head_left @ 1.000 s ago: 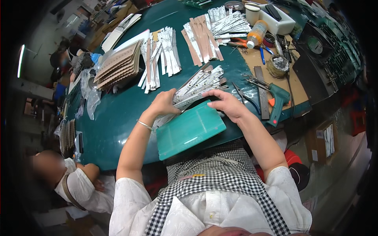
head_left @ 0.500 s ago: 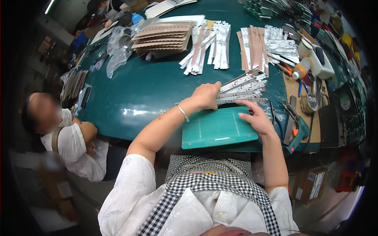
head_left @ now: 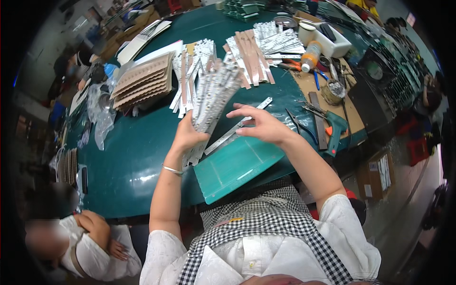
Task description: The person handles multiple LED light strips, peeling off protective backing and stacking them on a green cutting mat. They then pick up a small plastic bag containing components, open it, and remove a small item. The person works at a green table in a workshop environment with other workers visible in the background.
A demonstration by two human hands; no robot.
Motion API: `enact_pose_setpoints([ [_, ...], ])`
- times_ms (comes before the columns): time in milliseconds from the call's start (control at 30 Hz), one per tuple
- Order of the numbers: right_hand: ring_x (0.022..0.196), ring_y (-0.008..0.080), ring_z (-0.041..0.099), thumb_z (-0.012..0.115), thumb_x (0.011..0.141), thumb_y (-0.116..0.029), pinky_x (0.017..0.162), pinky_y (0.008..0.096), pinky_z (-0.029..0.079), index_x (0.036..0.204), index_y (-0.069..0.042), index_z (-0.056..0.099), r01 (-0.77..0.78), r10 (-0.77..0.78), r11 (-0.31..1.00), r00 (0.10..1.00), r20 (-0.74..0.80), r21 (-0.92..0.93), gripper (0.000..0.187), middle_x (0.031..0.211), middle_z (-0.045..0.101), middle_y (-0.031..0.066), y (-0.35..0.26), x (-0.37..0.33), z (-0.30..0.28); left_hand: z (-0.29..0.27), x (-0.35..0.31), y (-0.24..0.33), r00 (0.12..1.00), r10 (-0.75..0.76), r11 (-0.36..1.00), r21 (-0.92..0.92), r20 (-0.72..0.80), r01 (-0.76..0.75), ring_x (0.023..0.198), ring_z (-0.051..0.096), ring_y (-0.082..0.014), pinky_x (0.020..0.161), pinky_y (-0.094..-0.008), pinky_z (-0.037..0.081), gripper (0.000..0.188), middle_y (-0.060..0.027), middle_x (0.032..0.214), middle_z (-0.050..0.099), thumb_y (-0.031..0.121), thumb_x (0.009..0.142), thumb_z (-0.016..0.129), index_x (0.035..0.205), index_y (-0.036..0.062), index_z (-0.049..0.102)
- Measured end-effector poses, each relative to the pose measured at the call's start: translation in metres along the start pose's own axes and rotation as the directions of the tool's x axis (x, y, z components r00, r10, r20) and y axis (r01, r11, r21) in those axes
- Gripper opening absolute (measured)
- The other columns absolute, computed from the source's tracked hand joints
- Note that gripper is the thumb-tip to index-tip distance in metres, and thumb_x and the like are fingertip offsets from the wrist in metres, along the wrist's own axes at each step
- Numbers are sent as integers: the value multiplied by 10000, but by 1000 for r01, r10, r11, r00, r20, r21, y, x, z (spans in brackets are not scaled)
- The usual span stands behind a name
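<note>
My left hand (head_left: 189, 134) is closed round a thick bundle of white strips (head_left: 213, 97) dotted with small parts, which look like LED strips. The bundle is raised and tilted, blurred at its upper end. To its right, my right hand (head_left: 261, 124) has its fingers apart and holds nothing. One similar white strip (head_left: 218, 144) lies aslant on the table, partly hidden under the right hand's fingers. Just nearer to me, a green board (head_left: 237, 167) rests by the table's front edge.
Stacked brown corrugated sheets (head_left: 145, 83) stand at the back left. More white and brown strips (head_left: 247, 52) lie behind. Right are pliers (head_left: 304, 127), a green glue gun (head_left: 336, 130) and an orange bottle (head_left: 311, 56). Another person (head_left: 90, 237) sits at the left.
The bundle has come up off the table in my left hand and now stands tilted. One strip remains lying there. My right hand has lifted and opened; the view has turned to the right.
</note>
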State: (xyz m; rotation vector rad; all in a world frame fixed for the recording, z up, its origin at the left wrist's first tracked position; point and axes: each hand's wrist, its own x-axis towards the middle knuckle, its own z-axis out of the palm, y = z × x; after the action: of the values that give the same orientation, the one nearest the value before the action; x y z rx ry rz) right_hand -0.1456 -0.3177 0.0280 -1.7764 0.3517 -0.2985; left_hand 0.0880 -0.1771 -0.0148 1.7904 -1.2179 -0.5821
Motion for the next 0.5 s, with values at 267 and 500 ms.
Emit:
enact_pose_setpoints([
  [267, 1053, 267, 558, 707, 701, -79, 892, 416, 457, 1012, -143, 717, -40, -126, 378, 988, -94, -925, 317, 996, 673, 80, 54, 28, -18, 4, 13, 5, 982, -51, 987, 160, 183, 22, 1039, 631, -263, 932, -324, 475, 766, -194, 1096, 652, 102, 538, 817, 1226, -61, 521],
  [500, 939, 302, 651, 753, 685, -162, 812, 439, 509, 837, -117, 717, -14, 17, 501, 1000, -6, -865, 162, 916, 687, 97, 52, 38, -33, 12, 30, -15, 967, -53, 996, 79, 247, 34, 1052, 611, -261, 968, -320, 446, 784, -161, 1113, 655, 126, 507, 842, 1212, -38, 541],
])
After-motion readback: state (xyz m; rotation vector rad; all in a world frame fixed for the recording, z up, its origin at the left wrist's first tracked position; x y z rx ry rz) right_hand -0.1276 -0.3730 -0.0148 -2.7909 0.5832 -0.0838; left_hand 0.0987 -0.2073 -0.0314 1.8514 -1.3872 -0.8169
